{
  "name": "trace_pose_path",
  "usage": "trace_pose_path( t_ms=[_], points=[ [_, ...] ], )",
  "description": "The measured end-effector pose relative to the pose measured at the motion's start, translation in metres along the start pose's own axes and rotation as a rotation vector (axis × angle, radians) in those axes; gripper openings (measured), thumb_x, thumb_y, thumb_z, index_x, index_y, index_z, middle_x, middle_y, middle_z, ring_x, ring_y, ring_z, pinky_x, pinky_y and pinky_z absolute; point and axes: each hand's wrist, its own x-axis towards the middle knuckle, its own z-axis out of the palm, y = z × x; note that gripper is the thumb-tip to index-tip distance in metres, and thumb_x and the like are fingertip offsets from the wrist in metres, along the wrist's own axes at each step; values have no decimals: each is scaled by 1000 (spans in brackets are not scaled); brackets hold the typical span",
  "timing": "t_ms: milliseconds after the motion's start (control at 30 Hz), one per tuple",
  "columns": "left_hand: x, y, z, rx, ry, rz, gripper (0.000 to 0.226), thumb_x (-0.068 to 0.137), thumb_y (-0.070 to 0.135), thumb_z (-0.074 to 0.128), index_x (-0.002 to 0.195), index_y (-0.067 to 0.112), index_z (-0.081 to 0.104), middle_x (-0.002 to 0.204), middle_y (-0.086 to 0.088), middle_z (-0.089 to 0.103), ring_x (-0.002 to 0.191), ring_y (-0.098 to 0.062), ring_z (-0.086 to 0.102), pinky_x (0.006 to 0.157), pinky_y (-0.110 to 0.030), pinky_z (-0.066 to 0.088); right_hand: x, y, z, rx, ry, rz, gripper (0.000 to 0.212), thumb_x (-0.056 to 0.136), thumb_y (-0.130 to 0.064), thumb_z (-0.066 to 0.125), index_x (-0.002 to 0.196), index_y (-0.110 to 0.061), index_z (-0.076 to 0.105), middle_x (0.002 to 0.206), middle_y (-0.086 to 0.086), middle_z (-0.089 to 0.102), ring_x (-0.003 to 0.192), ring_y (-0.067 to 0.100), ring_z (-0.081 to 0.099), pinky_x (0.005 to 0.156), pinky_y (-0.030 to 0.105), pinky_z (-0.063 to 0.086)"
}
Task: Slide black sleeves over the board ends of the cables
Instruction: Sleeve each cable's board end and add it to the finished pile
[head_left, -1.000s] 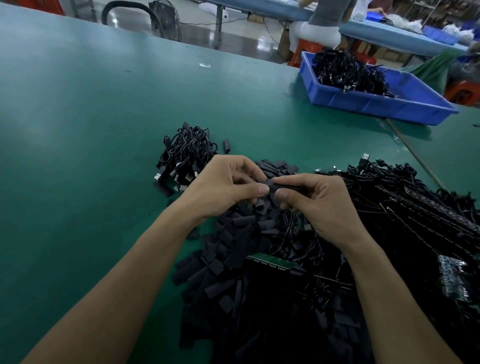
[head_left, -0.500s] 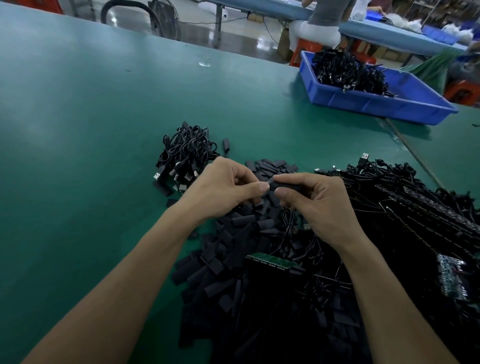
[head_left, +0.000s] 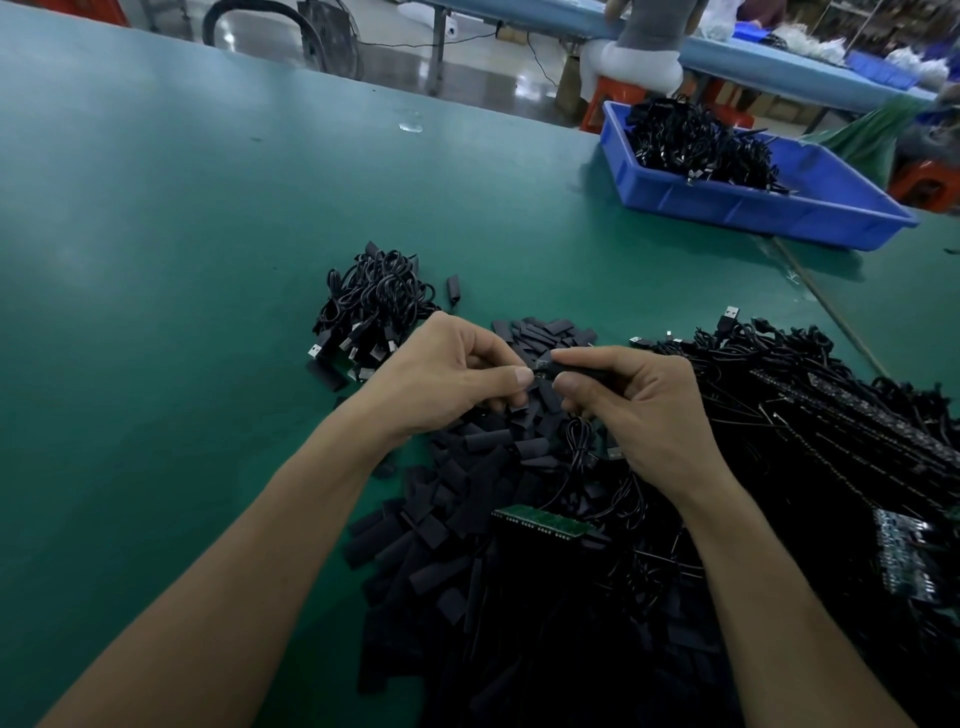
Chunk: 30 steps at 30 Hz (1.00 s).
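Observation:
My right hand (head_left: 639, 410) pinches a black sleeve (head_left: 576, 370) between thumb and forefinger, holding it level above the heap. My left hand (head_left: 447, 376) pinches the sleeve's left end, where a small dark tip (head_left: 540, 370) shows; what it is I cannot tell. A thin black cable (head_left: 579, 447) hangs below my right hand. Loose black sleeves (head_left: 467, 493) lie heaped under both hands. A green circuit board (head_left: 543, 521) on a cable rests on the heap nearer me. Cables with boards (head_left: 831, 441) are piled at the right.
A bundle of coiled black cables with USB plugs (head_left: 374, 306) lies left of the heap. A blue tray (head_left: 753, 202) with cables stands at the far right on the green table (head_left: 182, 234). A person sits on an orange stool beyond the table edge.
My two hands have pulled slightly apart, so more of the sleeve shows between the fingertips. The piles have not moved.

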Motion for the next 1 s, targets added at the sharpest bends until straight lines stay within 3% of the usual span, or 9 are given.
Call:
trace_pose_path(
  t_ms=[167, 300, 533, 800, 1000],
  points=[
    [-1, 2, 0, 21, -33, -15, 9, 91, 15, 73, 83, 12, 77, 74, -4, 77, 65, -11, 67, 70, -25, 57, 1, -1, -2, 0, -8, 1, 15, 84, -19, 74, 97, -25, 75, 75, 1, 74, 64, 12, 68, 63, 17, 52],
    [-1, 2, 2, 16, -9, -38, 11, 92, 18, 72, 82, 14, 76, 69, -1, 75, 62, -8, 65, 66, -22, 54, -1, -1, -2, 18, -2, 5, 21, 79, -28, 74, 99, -24, 76, 77, 0, 76, 64, 13, 70, 63, 16, 52],
    [-1, 3, 8, 21, 34, -45, 17, 92, 26, 72, 78, 15, 75, 66, 0, 73, 65, -18, 60, 69, -36, 47, -1, 2, 3, 10, 22, -19, 26, 75, -31, 78, 101, -32, 74, 90, -10, 77, 83, 9, 73, 78, 23, 57],
    [-2, 3, 5, -22, 6, -58, 15, 89, 22, 76, 81, 9, 77, 71, -4, 76, 67, -19, 61, 72, -37, 48, -4, 2, 9, 93, 73, -39, 15, 79, -22, 76, 93, -26, 76, 76, -3, 76, 64, 16, 71, 62, 20, 54],
    [-2, 4, 5, 6, -19, -49, 14, 90, 22, 74, 82, 11, 77, 72, -5, 76, 66, -17, 62, 70, -36, 49, -2, 0, 6, 109, 29, -16, 21, 73, -22, 78, 93, -28, 76, 79, -8, 77, 66, 10, 72, 64, 17, 55]
  ],
)
